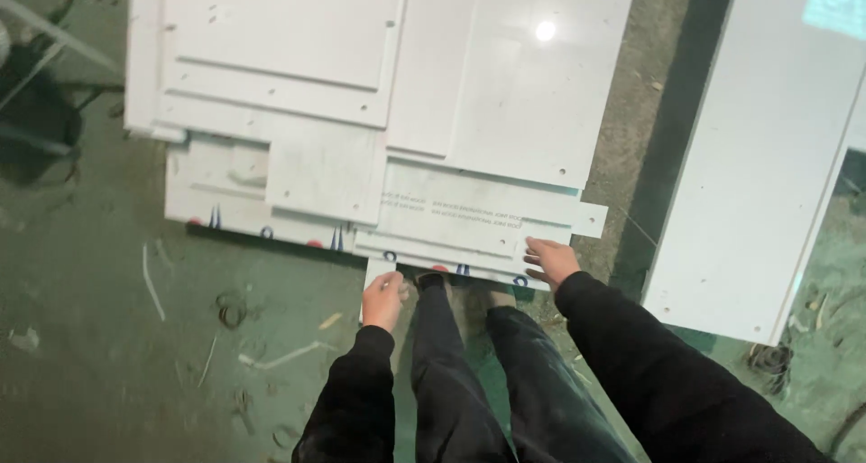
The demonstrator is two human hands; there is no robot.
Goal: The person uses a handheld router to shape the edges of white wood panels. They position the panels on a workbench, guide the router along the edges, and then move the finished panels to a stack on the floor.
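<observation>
Left hand [383, 299] gripping white panel [469, 224] corner, right hand [548, 261] atop

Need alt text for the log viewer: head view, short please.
Seen from above, a person in black sleeves bends over a stack of white panels on a green floor, the left hand gripping a low panel's near corner and the right hand flat on its edge. Another white panel lies to the right.
</observation>
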